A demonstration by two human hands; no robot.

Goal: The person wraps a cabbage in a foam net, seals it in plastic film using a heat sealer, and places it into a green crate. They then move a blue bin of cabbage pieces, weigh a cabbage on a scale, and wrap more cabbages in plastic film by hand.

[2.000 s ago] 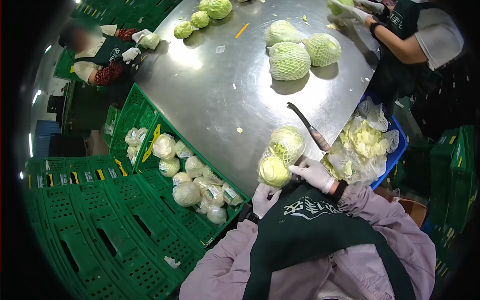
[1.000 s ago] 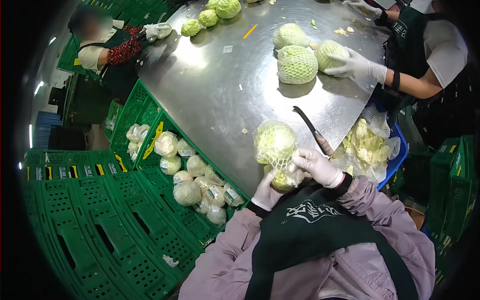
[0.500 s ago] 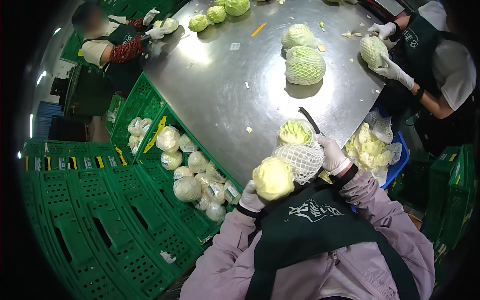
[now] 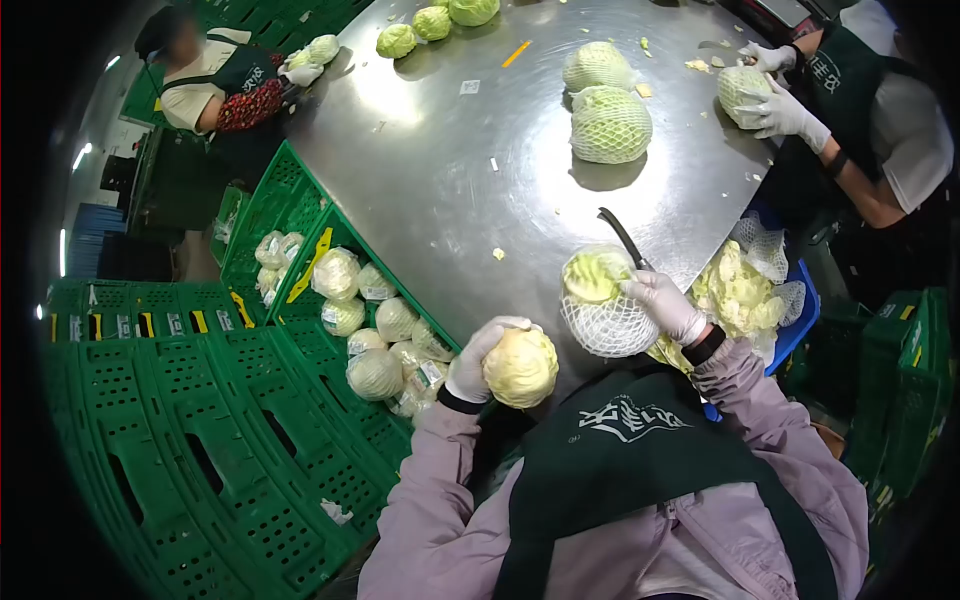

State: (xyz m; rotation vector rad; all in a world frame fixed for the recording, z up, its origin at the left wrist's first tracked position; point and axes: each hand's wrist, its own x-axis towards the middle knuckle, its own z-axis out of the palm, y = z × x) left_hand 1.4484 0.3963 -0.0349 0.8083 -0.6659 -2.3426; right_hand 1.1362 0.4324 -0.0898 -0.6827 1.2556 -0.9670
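My gloved left hand (image 4: pixel 476 366) is closed around the side of a pale yellow peeled cabbage (image 4: pixel 521 368), over the table's near edge. My gloved right hand (image 4: pixel 667 304) grips a knife (image 4: pixel 624 238), whose dark curved blade points away from me over the table. Its fingertips also touch a light green cabbage leaf (image 4: pixel 594 274) lying on top of white foam netting (image 4: pixel 610 326). What lies inside the netting is hidden. Farther off on the steel table (image 4: pixel 440 210), two netted cabbages (image 4: pixel 611 125) sit one behind the other.
Green crates (image 4: pixel 345 215) with wrapped cabbages (image 4: pixel 375 374) stand to the left. A blue bin (image 4: pixel 806 312) of leaves and netting is at the right. One co-worker (image 4: pixel 850 120) handles a cabbage at the right; another person (image 4: pixel 235 85) works at the far left. Bare cabbages (image 4: pixel 432 24) lie at the back.
My left hand has moved left and up with the peeled cabbage, away from the netting. The leaf and netting by my right hand have shifted slightly. The right co-worker has turned their cabbage.
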